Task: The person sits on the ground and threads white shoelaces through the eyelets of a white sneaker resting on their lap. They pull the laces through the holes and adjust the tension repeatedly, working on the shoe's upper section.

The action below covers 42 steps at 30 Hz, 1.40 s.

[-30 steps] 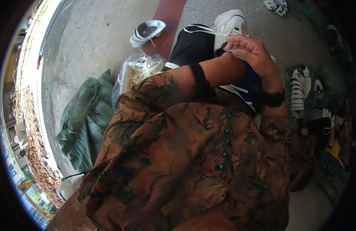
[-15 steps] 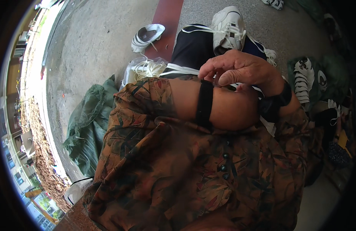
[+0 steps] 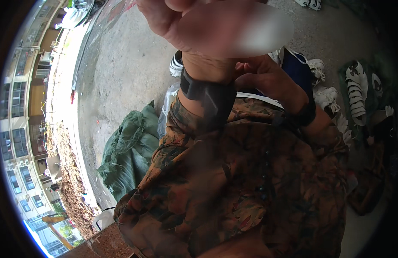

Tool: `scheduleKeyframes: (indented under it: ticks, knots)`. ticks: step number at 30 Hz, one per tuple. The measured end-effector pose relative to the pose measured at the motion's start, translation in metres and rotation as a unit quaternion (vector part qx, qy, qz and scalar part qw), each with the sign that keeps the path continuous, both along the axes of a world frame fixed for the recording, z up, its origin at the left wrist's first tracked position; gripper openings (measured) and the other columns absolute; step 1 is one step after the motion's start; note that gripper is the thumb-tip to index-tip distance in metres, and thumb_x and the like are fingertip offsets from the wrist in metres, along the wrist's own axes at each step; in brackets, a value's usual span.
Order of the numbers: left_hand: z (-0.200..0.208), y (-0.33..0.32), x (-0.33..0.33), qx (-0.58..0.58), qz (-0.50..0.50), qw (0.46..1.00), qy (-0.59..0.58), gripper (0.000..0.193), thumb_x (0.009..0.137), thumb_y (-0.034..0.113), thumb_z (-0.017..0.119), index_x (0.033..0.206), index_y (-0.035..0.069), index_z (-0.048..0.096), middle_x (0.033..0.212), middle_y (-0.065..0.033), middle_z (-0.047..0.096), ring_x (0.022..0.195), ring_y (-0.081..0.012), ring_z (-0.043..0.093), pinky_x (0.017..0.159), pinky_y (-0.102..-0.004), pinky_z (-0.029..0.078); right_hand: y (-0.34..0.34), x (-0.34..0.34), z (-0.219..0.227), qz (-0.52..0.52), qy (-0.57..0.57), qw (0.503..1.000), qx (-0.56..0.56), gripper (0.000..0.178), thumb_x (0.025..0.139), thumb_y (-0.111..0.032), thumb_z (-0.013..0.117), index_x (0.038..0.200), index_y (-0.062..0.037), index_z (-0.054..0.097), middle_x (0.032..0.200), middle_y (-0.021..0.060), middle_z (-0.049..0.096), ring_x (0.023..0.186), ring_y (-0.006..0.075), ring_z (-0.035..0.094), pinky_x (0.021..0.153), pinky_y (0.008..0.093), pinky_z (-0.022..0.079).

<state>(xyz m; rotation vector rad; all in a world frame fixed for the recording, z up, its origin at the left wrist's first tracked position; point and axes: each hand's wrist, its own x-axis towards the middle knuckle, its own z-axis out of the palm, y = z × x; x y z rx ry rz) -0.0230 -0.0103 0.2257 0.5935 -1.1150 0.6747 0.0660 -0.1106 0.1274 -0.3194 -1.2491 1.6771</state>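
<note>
In the head view, I see the left hand [image 3: 193, 31] up high, very near my eye. A blur covers its fingers, so I cannot tell if it holds something. The right hand [image 3: 267, 78] is lower, with bent fingers; I cannot tell if they pinch anything. What looks like a bit of white shoe [image 3: 276, 56] peeks out behind it, at the left edge of the dark blue trouser leg [image 3: 296, 69]. A laced shoe [image 3: 317, 68] shows at the right edge. I think a soft pinch and slow pulls suit soft laces best.
</note>
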Motion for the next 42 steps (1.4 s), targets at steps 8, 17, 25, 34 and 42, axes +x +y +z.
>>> scheduleKeyframes:
  ticks: [8, 17, 25, 34, 42]
  knots:
    - [-0.010, 0.013, -0.004, -0.351, 0.065, 0.932, 0.063, 0.025, 0.087, 0.012, 0.053, 0.063, 0.011, 0.047, 0.053, 0.0041, 0.045, 0.046, -0.0085, 0.043, 0.055, -0.0267, 0.037, 0.015, -0.009, -0.032, -0.025, 0.086, 0.993, -0.072, 0.017, 0.080, 0.001, 0.062, 0.097, -0.0032, 0.060, 0.088, 0.0054, 0.064, 0.075, 0.0121, 0.061, 0.067, 0.0241, 0.049]
    - [-0.090, 0.069, 0.007, -0.470, 0.116, 0.864, 0.136, 0.027, 0.089, 0.017, 0.049, 0.063, 0.011, 0.044, 0.050, 0.0040, 0.041, 0.040, -0.0099, 0.038, 0.051, -0.0272, 0.034, 0.005, -0.005, -0.056, -0.153, 0.029, 0.984, -0.088, 0.010, 0.082, 0.001, 0.056, 0.090, -0.0040, 0.058, 0.080, -0.0032, 0.053, 0.072, 0.0052, 0.047, 0.067, 0.0208, 0.039]
    - [-0.109, 0.078, 0.003, -0.530, 0.130, 0.808, 0.221, 0.028, 0.089, 0.026, 0.050, 0.065, 0.011, 0.051, 0.053, 0.0028, 0.050, 0.046, -0.0111, 0.049, 0.052, -0.0285, 0.043, -0.015, 0.007, -0.032, -0.196, -0.085, 0.976, -0.033, 0.004, 0.084, -0.004, 0.058, 0.086, -0.0021, 0.055, 0.079, -0.0038, 0.048, 0.071, 0.0043, 0.043, 0.066, 0.0193, 0.037]
    - [-0.140, 0.082, 0.004, -0.539, 0.163, 0.791, 0.239, 0.032, 0.091, 0.028, 0.045, 0.064, 0.011, 0.049, 0.052, 0.0031, 0.049, 0.046, -0.0120, 0.048, 0.053, -0.0291, 0.042, -0.009, -0.006, -0.045, -0.252, -0.097, 0.947, -0.175, 0.002, 0.082, -0.001, 0.058, 0.082, -0.0011, 0.057, 0.095, 0.0056, 0.059, 0.086, 0.0084, 0.051, 0.081, 0.0227, 0.041]
    - [-0.165, 0.078, 0.008, -0.558, 0.204, 0.763, 0.255, 0.029, 0.092, 0.028, 0.040, 0.068, 0.013, 0.047, 0.054, 0.0041, 0.046, 0.047, -0.0107, 0.046, 0.053, -0.0285, 0.042, -0.005, -0.016, -0.060, -0.265, 0.013, 0.940, -0.214, 0.005, 0.075, 0.003, 0.064, 0.076, 0.0014, 0.060, 0.078, 0.0067, 0.061, 0.073, 0.0102, 0.054, 0.068, 0.0235, 0.043]
